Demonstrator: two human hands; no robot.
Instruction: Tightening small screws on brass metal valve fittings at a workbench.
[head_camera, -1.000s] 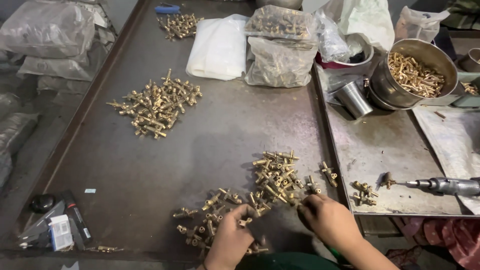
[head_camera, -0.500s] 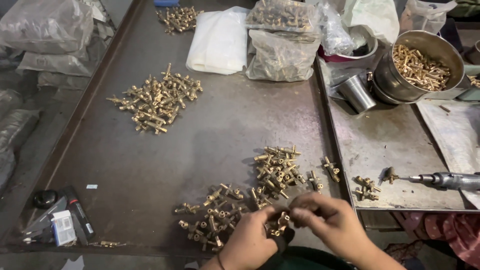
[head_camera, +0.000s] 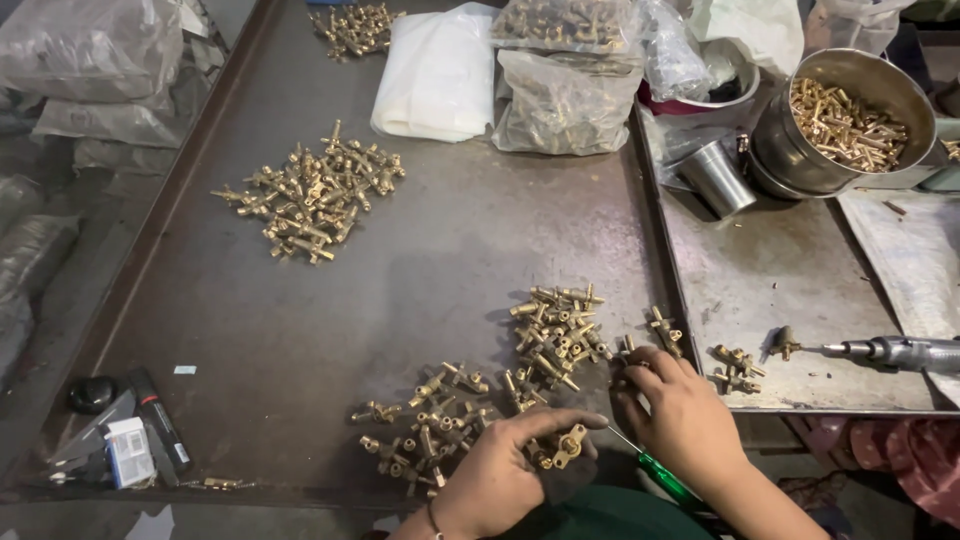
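Note:
My left hand (head_camera: 505, 470) is closed around brass fittings (head_camera: 560, 447) at the near edge of the dark metal table (head_camera: 440, 240). Just to its right, my right hand (head_camera: 680, 415) grips a thin screwdriver with a green handle (head_camera: 665, 478); its fingertips rest next to a small brass fitting (head_camera: 628, 350). In front of both hands lie two loose heaps of brass fittings, one at the centre (head_camera: 555, 335) and one nearer the left hand (head_camera: 430, 425).
A larger brass heap (head_camera: 310, 195) lies far left, another (head_camera: 352, 25) at the back. Plastic bags (head_camera: 565, 95), a white bag (head_camera: 440, 75), a steel bowl of brass pieces (head_camera: 845, 120), a steel cup (head_camera: 718, 178) and a power driver (head_camera: 885, 352) stand right. A marker and small items (head_camera: 125, 430) sit near left.
Both hands drew back from the near heaps toward my body. The left hand now holds brass fittings up and the right hand has the green-handled screwdriver.

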